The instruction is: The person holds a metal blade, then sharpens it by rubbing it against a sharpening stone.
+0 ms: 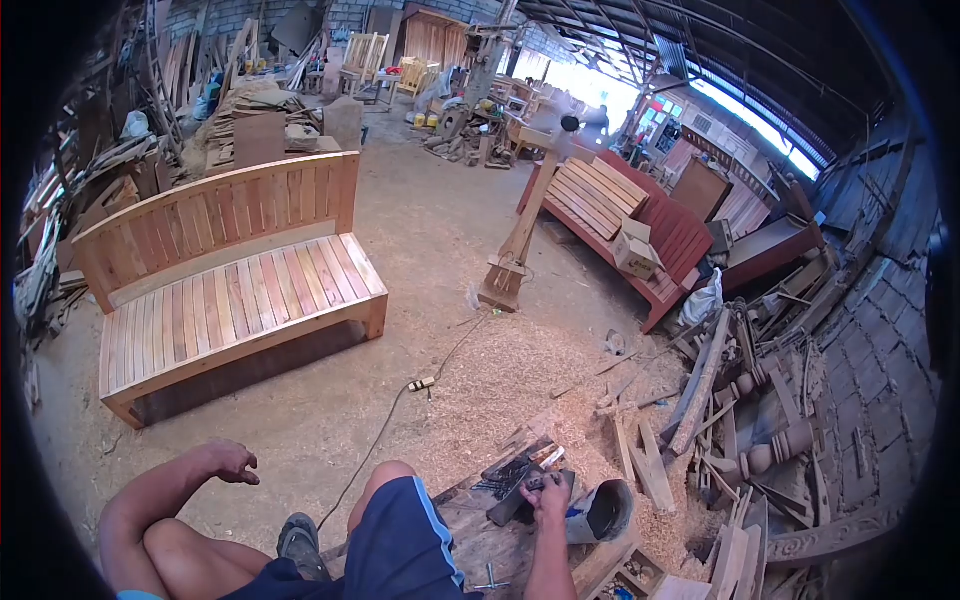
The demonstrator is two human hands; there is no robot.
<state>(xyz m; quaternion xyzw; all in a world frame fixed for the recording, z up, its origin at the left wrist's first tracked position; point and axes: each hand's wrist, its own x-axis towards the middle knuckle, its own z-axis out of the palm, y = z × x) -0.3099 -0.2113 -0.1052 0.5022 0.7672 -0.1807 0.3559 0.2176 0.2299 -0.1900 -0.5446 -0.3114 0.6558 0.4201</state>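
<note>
My left hand (233,462) hangs off the end of my forearm, above my bent knee. Its fingers are loosely bent and apart, and nothing shows in them. My right hand (547,494) is low on the right, its fingers bent over a dark oblong block (506,509) on a worn wooden surface (470,528). What kind of block it is, I cannot make out. Right beside that hand is a grey bucket (619,497) with a dark inside. Thin dark tools (503,474) lie just beyond the block, and a small metal T-shaped tool (491,578) lies nearer my leg.
A slatted wooden bench (230,290) stands at left. A cable (375,445) with a yellowish connector (421,384) crosses the floor by wood shavings (500,385). A wooden post stand (520,235) is ahead. Reddish benches (665,235) and scrap wood (745,450) fill the right.
</note>
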